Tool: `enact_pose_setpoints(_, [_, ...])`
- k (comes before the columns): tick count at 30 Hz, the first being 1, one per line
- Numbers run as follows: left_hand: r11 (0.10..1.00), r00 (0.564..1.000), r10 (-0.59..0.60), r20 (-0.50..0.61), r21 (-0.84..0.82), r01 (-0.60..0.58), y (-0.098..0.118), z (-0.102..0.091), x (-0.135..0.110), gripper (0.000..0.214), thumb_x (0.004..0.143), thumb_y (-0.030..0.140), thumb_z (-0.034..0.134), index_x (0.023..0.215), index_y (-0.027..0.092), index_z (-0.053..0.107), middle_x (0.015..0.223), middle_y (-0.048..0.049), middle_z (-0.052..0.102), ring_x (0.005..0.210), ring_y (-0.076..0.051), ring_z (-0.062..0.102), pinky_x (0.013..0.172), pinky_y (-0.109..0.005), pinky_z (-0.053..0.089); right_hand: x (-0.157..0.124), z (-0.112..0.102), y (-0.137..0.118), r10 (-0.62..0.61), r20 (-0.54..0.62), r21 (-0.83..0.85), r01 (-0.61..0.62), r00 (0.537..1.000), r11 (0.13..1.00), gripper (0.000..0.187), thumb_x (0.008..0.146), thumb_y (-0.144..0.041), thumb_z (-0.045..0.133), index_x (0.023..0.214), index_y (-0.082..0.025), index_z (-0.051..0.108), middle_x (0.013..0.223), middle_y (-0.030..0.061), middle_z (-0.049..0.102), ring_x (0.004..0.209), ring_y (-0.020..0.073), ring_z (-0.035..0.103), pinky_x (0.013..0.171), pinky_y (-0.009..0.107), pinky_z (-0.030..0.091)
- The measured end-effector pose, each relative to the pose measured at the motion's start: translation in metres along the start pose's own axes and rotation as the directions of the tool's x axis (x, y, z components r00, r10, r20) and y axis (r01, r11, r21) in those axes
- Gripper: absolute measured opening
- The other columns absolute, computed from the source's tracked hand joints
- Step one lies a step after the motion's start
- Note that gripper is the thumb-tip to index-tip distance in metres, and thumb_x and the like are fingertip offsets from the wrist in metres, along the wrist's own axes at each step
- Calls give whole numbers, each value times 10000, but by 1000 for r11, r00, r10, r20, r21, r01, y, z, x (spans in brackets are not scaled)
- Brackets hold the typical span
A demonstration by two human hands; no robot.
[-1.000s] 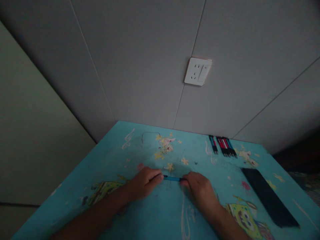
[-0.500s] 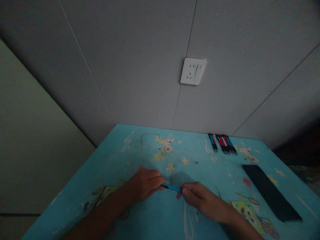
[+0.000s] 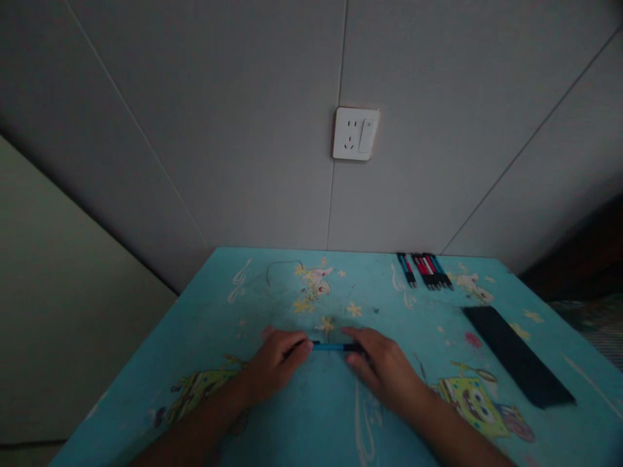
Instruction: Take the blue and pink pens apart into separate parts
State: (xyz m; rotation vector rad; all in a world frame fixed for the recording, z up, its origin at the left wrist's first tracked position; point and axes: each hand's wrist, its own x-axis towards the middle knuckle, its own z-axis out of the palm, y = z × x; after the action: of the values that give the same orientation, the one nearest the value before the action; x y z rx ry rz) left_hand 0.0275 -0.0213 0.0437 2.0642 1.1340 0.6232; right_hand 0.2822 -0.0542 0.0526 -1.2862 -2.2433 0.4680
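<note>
A blue pen (image 3: 328, 347) with black ends lies level between my two hands, just above or on the table. My left hand (image 3: 280, 360) is closed on its left end, the thumb and fingers covering that tip. At the other end, my right hand (image 3: 384, 363) has its forefinger stretched out above the pen and its thumb below, fingers apart around the black end. Whether the right fingers touch the pen is hard to make out in the dim light.
The table (image 3: 302, 415) has a light-blue cartoon cover. Several pens (image 3: 431, 271), red, white and blue with black ends, lie in a row at the back right, beside a smaller group of pens (image 3: 406, 270). A dark flat strip (image 3: 518, 357) lies at right. The wall carries a socket (image 3: 356, 133).
My right hand has loosened from its pinch, forefinger and thumb now spread around the pen's end. The pen has turned from slanting to level. The view has shifted slightly.
</note>
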Motion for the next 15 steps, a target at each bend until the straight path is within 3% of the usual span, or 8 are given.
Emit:
enact_pose_setpoints(4, [999, 999, 32, -23, 22, -31, 1, -3, 1, 383, 964, 358, 447, 630, 171, 469, 573, 46, 412, 582, -115, 437, 640, -252, 284, 0, 1, 1, 98, 21, 142, -100, 995, 985, 179, 970, -315, 477, 1043, -205, 597, 916, 48, 667, 851, 187, 632, 786, 317, 495])
enact_pose_setpoints(7, [999, 999, 43, -7, 0, -43, -1, -4, 3, 383, 962, 358, 440, 630, 168, 457, 564, 52, 384, 554, -103, 409, 591, -245, 259, -1, 3, 0, 121, 18, 202, -122, 993, 972, 368, 917, -337, 575, 1250, -206, 489, 1068, 76, 655, 961, 208, 625, 846, 339, 495])
enact_pose_setpoints(11, [999, 999, 51, -9, 12, -50, -3, -4, 4, 401, 965, 372, 433, 621, 168, 419, 572, 54, 360, 562, -97, 397, 582, -244, 249, -2, 5, -2, 126, 59, 241, -137, 990, 961, 245, 972, -302, 465, 1198, -224, 522, 974, 47, 658, 840, 180, 627, 789, 323, 502])
enact_pose_setpoints(15, [998, 998, 55, -13, 4, -55, -1, -5, 5, 402, 968, 364, 423, 617, 170, 394, 567, 56, 343, 552, -92, 378, 569, -244, 242, -2, 8, -2, 108, 79, 254, -125, 991, 959, 431, 930, -308, 553, 1337, -241, 427, 1072, 57, 636, 878, 185, 618, 823, 334, 499])
